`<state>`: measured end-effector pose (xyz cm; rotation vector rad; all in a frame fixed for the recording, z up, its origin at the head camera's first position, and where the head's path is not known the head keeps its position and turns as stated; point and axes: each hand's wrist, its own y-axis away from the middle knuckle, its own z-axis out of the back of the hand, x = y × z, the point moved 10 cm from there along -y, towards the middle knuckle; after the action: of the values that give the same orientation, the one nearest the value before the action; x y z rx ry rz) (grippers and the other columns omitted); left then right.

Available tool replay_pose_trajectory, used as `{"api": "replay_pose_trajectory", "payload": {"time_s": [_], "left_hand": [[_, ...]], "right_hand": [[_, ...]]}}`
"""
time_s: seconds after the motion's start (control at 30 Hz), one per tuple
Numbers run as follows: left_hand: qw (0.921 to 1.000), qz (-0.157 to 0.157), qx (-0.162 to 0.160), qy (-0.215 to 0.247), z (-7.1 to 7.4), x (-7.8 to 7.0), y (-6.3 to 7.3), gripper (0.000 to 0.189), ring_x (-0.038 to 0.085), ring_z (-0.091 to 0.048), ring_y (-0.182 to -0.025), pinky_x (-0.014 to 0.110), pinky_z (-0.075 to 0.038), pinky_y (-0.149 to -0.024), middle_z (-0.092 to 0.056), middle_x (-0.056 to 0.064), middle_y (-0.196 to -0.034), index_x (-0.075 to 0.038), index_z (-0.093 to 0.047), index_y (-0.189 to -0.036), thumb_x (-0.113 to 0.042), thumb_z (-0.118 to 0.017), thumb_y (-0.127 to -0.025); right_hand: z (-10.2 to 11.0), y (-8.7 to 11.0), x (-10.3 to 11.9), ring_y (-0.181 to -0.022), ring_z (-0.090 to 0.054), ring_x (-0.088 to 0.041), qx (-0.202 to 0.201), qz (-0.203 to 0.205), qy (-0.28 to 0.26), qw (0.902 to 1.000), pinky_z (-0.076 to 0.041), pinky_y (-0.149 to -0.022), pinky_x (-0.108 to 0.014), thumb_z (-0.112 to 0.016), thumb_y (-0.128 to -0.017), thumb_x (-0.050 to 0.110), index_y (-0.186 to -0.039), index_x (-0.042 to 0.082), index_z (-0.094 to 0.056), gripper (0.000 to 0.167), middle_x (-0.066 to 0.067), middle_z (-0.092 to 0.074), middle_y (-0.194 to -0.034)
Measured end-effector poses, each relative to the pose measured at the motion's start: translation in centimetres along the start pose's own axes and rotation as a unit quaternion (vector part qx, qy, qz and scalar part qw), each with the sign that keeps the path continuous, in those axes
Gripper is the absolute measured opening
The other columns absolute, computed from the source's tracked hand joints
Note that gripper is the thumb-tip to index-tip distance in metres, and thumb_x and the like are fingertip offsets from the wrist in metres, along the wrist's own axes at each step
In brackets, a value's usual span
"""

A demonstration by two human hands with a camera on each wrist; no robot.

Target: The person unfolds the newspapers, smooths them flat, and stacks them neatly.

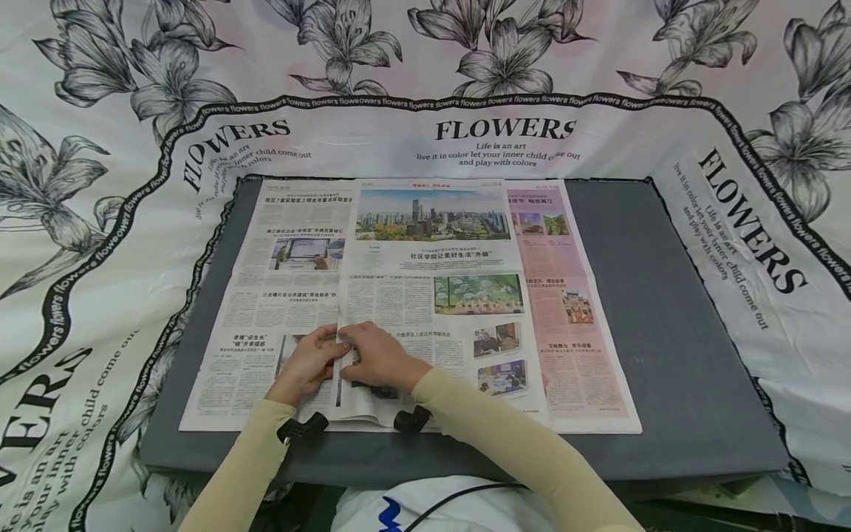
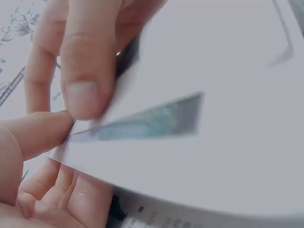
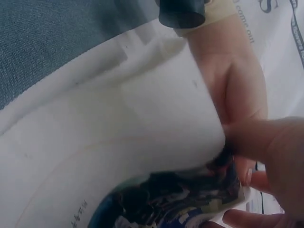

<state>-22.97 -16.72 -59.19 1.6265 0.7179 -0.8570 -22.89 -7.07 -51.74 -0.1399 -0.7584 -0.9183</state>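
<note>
An open newspaper (image 1: pixel 392 299) lies spread on a dark grey table. Its middle sheet, with a city photo at the top, overlaps the left page, and a pink page shows at the right. Near the lower left edge of that sheet, my left hand (image 1: pixel 307 367) pinches the paper between thumb and fingers, as the left wrist view shows. Close beside it, my right hand (image 1: pixel 382 358) grips the same edge, thumb on one face and fingers on the other. Below the hands the sheet's lower corner (image 3: pixel 118 109) bends up in a curl.
The grey tabletop (image 1: pixel 671 332) extends to the right of the newspaper. A white cloth (image 1: pixel 499 148) with printed flowers and lettering surrounds the table at the back and sides. Each wrist wears a black band, and a dark cable (image 1: pixel 459 493) crosses the person's lap.
</note>
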Motion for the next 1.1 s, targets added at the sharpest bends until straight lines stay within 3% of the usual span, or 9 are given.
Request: {"api": "replay_pose_trajectory", "payload": {"time_s": [0.27, 0.67, 0.87, 1.1], "left_hand": [[0.9999, 0.000, 0.007, 0.014, -0.22, 0.05, 0.07, 0.072, 0.002, -0.068, -0.080, 0.025, -0.059, -0.072, -0.068, -0.012, -0.090, 0.000, -0.012, -0.163, -0.005, -0.054, -0.104], [0.9996, -0.011, 0.008, 0.027, -0.28, 0.10, 0.07, 0.069, 0.004, -0.071, -0.080, 0.025, -0.060, -0.071, -0.069, -0.010, -0.088, 0.001, -0.016, -0.161, -0.005, -0.054, -0.104], [0.9997, -0.011, 0.002, 0.021, -0.18, 0.17, 0.12, 0.064, 0.003, -0.069, -0.077, 0.024, -0.059, -0.069, -0.067, -0.011, -0.086, -0.002, -0.023, -0.160, -0.005, -0.054, -0.104], [0.9994, -0.016, 0.006, 0.028, -0.37, 0.05, 0.21, 0.065, 0.005, -0.071, -0.081, 0.025, -0.060, -0.072, -0.069, -0.009, -0.089, -0.002, -0.021, -0.160, -0.006, -0.053, -0.104]], "right_hand": [[-0.08, -0.12, 0.20, -0.130, -0.057, -0.024, -0.014, -0.009, 0.026, 0.9995, -0.052, -0.103, -0.036, -0.075, -0.092, 0.019, -0.148, 0.010, -0.052, 0.061, -0.011, -0.057, -0.145], [0.06, -0.50, 0.24, -0.138, -0.053, -0.025, -0.016, -0.006, -0.003, 0.9998, -0.048, -0.111, -0.037, -0.065, -0.093, 0.001, -0.147, 0.004, -0.053, 0.056, -0.012, -0.058, -0.147], [0.07, -0.68, -0.03, -0.139, -0.053, -0.025, -0.020, -0.009, -0.017, 0.9996, -0.047, -0.113, -0.037, -0.063, -0.092, -0.003, -0.146, 0.002, -0.054, 0.055, -0.013, -0.059, -0.147], [0.04, -0.59, -0.45, -0.141, -0.052, -0.027, -0.010, -0.023, -0.048, 0.9986, -0.048, -0.112, -0.039, -0.059, -0.094, -0.003, -0.147, 0.004, -0.053, 0.054, -0.014, -0.056, -0.149]]}}
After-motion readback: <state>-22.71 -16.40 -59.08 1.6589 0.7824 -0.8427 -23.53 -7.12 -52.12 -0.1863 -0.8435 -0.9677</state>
